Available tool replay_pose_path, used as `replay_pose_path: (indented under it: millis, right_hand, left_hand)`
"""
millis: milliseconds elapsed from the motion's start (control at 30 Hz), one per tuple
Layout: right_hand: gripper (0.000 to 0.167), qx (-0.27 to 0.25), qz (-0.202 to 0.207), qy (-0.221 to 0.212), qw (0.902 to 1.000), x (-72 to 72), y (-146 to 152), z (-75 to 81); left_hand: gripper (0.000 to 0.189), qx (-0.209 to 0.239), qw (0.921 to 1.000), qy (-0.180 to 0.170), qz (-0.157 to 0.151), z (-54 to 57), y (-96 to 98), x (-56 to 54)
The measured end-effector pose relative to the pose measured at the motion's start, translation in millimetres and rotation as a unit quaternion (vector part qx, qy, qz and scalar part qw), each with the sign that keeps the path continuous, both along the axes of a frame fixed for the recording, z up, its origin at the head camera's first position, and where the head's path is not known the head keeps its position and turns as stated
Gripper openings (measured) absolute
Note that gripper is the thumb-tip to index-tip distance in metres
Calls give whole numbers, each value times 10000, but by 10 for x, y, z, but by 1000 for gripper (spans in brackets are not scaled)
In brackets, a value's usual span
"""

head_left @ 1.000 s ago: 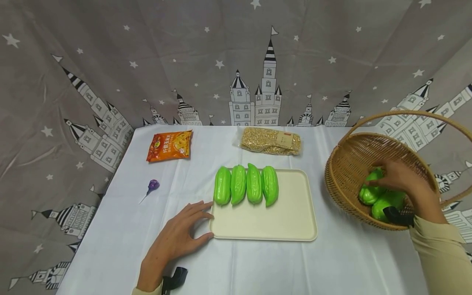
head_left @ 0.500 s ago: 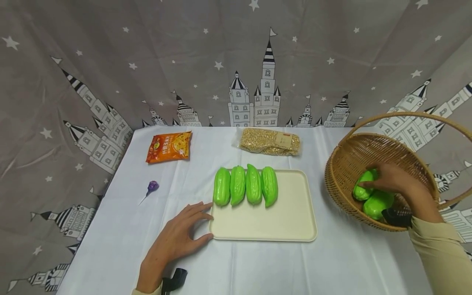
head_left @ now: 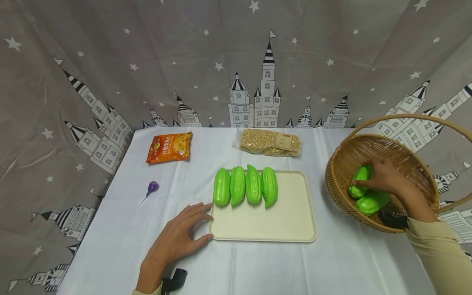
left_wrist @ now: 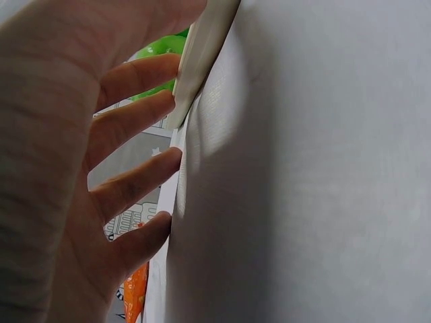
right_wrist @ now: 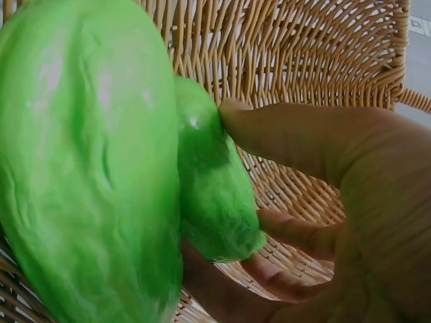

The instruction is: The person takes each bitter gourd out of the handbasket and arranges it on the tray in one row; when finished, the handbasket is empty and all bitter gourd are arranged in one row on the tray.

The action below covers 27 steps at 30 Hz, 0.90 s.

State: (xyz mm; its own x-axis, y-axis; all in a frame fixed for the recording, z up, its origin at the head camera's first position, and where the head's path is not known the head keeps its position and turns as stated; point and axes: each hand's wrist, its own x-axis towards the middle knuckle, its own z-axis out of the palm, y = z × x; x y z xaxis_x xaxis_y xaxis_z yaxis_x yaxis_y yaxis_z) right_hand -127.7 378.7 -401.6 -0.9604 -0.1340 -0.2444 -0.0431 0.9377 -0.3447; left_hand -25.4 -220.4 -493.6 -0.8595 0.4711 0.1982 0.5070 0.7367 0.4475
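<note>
Even light fills the head view. In the left wrist view, shadow darkens the white tablecloth (left_wrist: pixel 323 175); in the right, glare streaks a slightly blurred green vegetable (right_wrist: pixel 91 161).

We've got bright green vegetables (head_left: pixel 222 187), cream tray (head_left: pixel 263 223), brown woven basket (head_left: pixel 376 149), white counter (head_left: pixel 265 266), beige sleeve (head_left: pixel 436 250). We also see an orange packet (head_left: pixel 169 147) with white lettering (head_left: pixel 170 150), purple lollipop (head_left: pixel 153 187), golden grain bag (head_left: pixel 258 141), grey backdrop (head_left: pixel 155 24) patterned with white stars (head_left: pixel 254 6) and black-and-white castles (head_left: pixel 268 88).

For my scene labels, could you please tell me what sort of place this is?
Probably a staged tabletop set: white-covered table, castle-print curtain behind it, and four green vegetables lined up on a tray.
</note>
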Motion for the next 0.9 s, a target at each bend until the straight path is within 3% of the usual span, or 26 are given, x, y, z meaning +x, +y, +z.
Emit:
replay_pose_path:
  millis: [533, 900]
  right_hand:
    - [74, -512, 143, 708, 9961, -44, -18, 12]
    - [74, -973, 195, 1543, 9830, 1, -118, 266]
  left_hand:
    - [41, 46, 9999, 84, -97, 3, -8, -7]
    - [41, 14, 10000, 21, -31, -2, -9, 0]
